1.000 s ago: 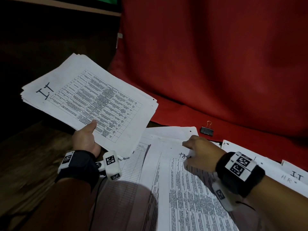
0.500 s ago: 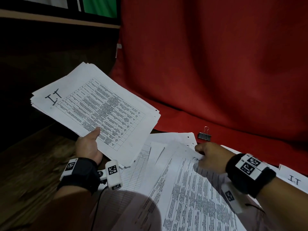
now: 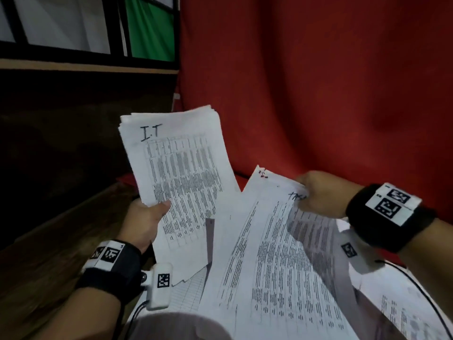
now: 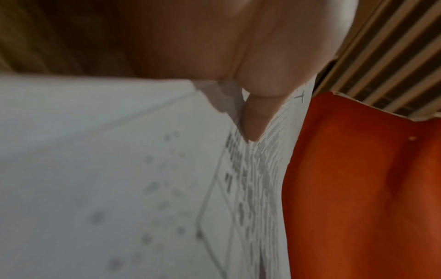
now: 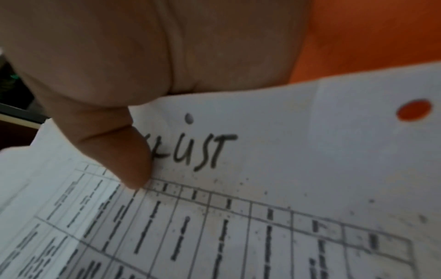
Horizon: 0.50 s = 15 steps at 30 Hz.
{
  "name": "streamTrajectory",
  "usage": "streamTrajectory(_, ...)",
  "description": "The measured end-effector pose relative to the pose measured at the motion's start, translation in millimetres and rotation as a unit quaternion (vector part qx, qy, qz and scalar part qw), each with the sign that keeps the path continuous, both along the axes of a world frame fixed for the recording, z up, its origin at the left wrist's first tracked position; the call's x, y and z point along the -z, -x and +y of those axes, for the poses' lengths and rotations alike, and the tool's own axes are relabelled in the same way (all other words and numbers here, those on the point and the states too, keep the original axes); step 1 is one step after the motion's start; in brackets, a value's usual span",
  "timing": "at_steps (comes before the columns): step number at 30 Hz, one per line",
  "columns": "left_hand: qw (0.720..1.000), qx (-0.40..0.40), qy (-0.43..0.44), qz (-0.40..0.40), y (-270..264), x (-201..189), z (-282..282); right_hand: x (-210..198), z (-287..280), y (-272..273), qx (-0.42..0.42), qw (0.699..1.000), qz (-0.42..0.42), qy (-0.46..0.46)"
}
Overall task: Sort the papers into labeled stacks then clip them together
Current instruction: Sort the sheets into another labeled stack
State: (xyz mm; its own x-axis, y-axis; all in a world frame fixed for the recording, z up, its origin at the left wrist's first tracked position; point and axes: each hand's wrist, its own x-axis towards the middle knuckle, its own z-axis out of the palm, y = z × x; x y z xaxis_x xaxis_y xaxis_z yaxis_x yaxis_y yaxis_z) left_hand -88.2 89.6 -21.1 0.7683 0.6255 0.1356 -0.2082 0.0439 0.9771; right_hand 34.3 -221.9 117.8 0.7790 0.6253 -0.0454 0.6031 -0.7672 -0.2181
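The left hand grasps the I.T stack, thumb pressed flat on the top sheet near its lower left edge, the other fingers hidden beneath. The stack stands tilted up, its far end well above the thumb, thin white sheets with edges slightly fanned, printed with a dense table under the handwritten "I.T".

The right hand pinches the top edge of the task list sheets, fingers curled over the paper's back and thumb on its face. These sheets slope down from the fingers toward the person and curl limply under the wrist. More loose papers lie below and between both hands.

The left wrist view shows what the head view hides: the thumb clamps the stack's many layered sheet edges, which splay just past its tip. The right wrist view shows the thumb covering the start of a marker word ending "LIST" on the top sheet, its tip touching the ruled table's top line; a round punched hole shows red to the right of the thumb.

Beyond both sets of fingers hangs a soft red cloth in folds. A dark wooden surface lies left of the left hand. Each wrist wears a black strap with white coded tags.
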Motion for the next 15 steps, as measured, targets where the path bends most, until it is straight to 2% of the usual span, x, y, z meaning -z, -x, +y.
streamTrajectory(4,0.997,0.062,-0.046,0.028,-6,-14,-14,-36,21,0,-0.036,0.995,-0.074,-0.052)
streamTrajectory(7,0.994,0.113,-0.013,0.01,-9,-25,-28,-51,37,-5,-0.05,0.987,-0.142,-0.064)
streamTrajectory(10,0.986,0.167,-0.007,0.007,-10,-26,-37,-57,47,-6,-0.035,0.984,-0.163,-0.062)
streamTrajectory(15,0.981,0.192,0.008,-0.013,1,-25,-47,-57,46,1,-0.025,0.978,-0.193,-0.074)
